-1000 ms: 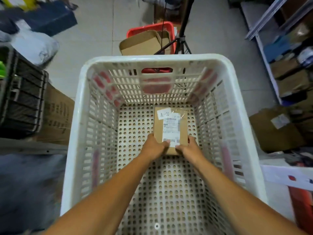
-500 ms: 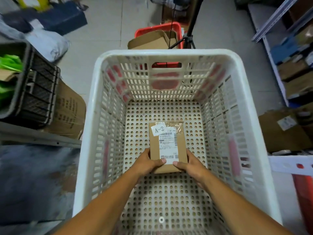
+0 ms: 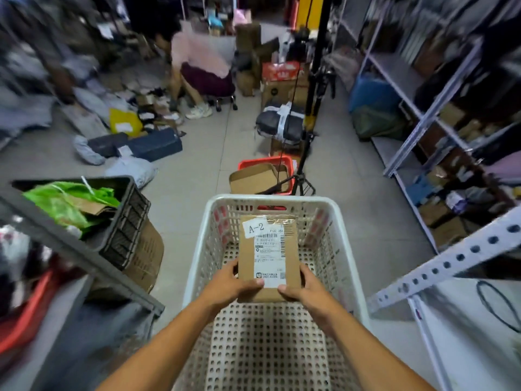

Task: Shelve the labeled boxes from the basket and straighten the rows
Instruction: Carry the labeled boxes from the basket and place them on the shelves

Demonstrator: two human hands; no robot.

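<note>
A small brown cardboard box (image 3: pixel 287 235) with a shipping label and a white tag reading "A-2" is held up over the white perforated basket (image 3: pixel 197 249). My left hand (image 3: pixel 228 286) grips its lower left corner, thumb on top. My right hand (image 3: pixel 307 289) grips its lower right corner the same way. No other box shows in the basket beneath the held one.
Metal shelving (image 3: pixel 423 117) with cardboard boxes runs along the right. A black crate (image 3: pixel 124 221) with green plastic stands at left. A red basket (image 3: pixel 267 162) with cardboard and a tripod (image 3: pixel 304 176) stand just ahead. A seated person (image 3: pixel 197 66) is farther down the cluttered aisle.
Both hands have lifted the A-2 box from the basket floor to above its rim. My head has tilted up, so the aisle and shelves have come into view.
</note>
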